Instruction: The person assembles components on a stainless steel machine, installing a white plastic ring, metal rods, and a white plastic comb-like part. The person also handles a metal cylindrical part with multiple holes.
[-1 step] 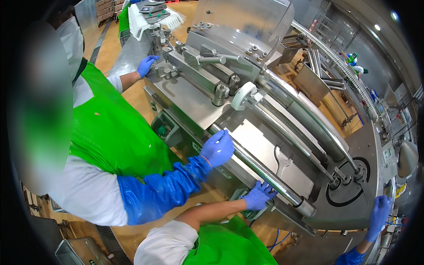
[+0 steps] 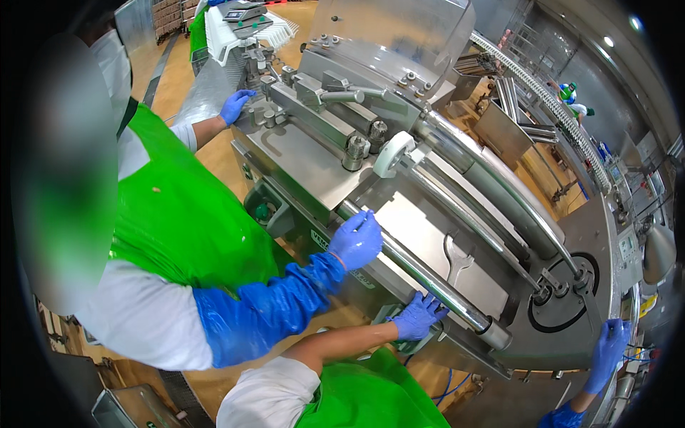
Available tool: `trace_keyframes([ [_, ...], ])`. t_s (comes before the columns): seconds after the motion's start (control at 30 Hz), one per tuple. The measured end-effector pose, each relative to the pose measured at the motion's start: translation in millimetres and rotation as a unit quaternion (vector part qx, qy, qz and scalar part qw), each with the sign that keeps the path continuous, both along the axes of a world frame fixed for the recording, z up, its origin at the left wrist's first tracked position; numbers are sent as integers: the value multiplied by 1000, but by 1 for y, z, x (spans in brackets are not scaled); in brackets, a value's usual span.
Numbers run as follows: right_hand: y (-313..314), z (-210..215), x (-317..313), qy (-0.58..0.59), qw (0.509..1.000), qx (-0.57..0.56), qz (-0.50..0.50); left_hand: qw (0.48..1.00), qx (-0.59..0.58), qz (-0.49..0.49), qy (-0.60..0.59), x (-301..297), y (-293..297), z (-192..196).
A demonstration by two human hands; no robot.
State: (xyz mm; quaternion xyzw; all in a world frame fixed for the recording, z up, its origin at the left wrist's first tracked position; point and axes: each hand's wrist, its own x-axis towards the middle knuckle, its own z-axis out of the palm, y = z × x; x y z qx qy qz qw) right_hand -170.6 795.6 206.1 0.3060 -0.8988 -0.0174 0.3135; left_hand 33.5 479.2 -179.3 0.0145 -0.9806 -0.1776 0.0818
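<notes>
Around the long steel roller [image 2: 421, 274] there is little room: a co-worker's gloved hand [image 2: 357, 241] rests on its upper end and the wearer's left hand [image 2: 417, 317] lies against its near side lower down, while the right hand [image 2: 610, 349] sits well apart at the machine's far corner. Just beyond the roller, the flat steel plate [image 2: 421, 228] is open apart from a wrench [image 2: 457, 260] lying on it. Further beyond, curved rails [image 2: 492, 192], a white wheel [image 2: 392, 153] and bolt heads [image 2: 354, 151] crowd the way; on the near side the co-worker's green apron [image 2: 185, 214] and blue sleeve [image 2: 264, 314] block the approach.
</notes>
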Motion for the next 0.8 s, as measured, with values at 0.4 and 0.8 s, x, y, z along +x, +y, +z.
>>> trace_keyframes([
  [0.4,-49,-70,71,219,971,-87,28,995,-1,9,104,24,-5,-3],
  [0.8,-134,-257,155,-476,844,-1,246,966,54,-115,224,71,-6,13],
])
